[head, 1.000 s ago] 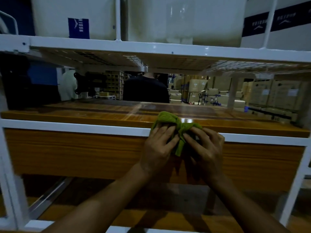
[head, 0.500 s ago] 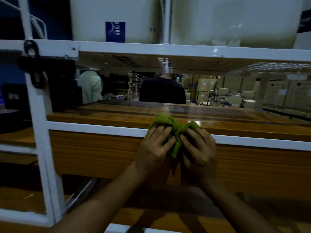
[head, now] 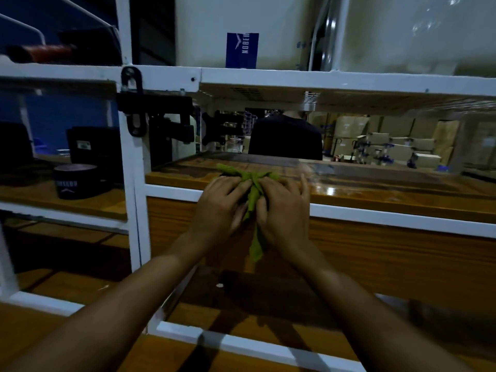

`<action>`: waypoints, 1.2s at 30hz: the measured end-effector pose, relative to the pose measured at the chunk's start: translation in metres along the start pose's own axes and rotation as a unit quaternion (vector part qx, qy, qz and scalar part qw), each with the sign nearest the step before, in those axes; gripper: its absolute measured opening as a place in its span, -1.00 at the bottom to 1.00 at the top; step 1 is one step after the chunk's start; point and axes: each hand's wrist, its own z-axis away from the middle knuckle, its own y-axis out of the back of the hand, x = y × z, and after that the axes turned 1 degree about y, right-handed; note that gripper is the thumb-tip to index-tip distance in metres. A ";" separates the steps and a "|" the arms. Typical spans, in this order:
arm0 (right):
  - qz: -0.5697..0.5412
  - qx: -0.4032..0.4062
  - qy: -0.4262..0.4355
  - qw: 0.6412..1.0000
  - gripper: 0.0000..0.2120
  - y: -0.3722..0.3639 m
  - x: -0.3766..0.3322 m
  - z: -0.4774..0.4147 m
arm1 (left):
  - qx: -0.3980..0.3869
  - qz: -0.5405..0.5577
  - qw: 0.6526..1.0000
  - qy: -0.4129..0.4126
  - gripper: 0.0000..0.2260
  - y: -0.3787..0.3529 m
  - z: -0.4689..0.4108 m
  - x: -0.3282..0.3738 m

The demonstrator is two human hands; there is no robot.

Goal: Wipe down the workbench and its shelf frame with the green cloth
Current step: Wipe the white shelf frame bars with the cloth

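Two-handedly gripping green cloth (head: 252, 193), left hand (head: 221, 208) and right hand (head: 285, 210) curled round it; sliding along white rail (head: 389, 220) toward post (head: 132, 210) at 9 o'clock, advancing frame wipe.

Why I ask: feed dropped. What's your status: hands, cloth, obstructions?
Left hand and right hand both grip green cloth, bunched at white front rail. One end hangs down. Black clamp on upright, left of hands.

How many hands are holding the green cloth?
2: the left hand grips the green cloth on its left side, the right hand on its right. No other hands show.
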 end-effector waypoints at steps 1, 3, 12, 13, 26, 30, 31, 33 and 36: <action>0.007 -0.006 -0.006 1.000 -0.73 0.004 0.004 -0.003 | -0.009 -0.001 1.000 0.011 -0.64 -0.001 -0.005 0.006; 0.029 -0.017 -0.011 0.999 -0.75 0.012 0.016 -0.005 | -0.031 -0.004 0.999 0.019 -0.62 -0.007 -0.014 0.017; 0.099 -0.047 -0.020 0.994 -0.64 0.075 0.108 0.014 | -0.066 -0.001 0.997 -0.038 -0.63 -0.061 -0.055 0.103; 0.104 -0.046 -0.023 0.993 -0.63 0.084 0.120 0.018 | -0.064 0.002 0.997 -0.045 -0.64 -0.069 -0.061 0.117; 0.190 -0.021 -0.134 0.972 -0.59 0.209 0.276 0.070 | -0.121 0.019 0.989 -0.080 -0.73 -0.159 -0.140 0.314; 0.186 0.008 -0.150 0.971 -0.59 0.226 0.298 0.077 | -0.125 0.034 0.988 -0.086 -0.70 -0.171 -0.150 0.343; 0.181 0.016 -0.152 0.972 -0.59 0.226 0.298 0.077 | -0.122 0.036 0.988 -0.085 -0.69 -0.173 -0.151 0.343; 0.166 0.035 -0.163 0.972 -0.61 0.222 0.294 0.077 | -0.118 0.039 0.989 -0.084 -0.68 -0.174 -0.153 0.340; 0.157 0.057 -0.184 0.969 -0.60 0.211 0.288 0.076 | -0.106 0.053 0.988 -0.095 -0.75 -0.173 -0.153 0.335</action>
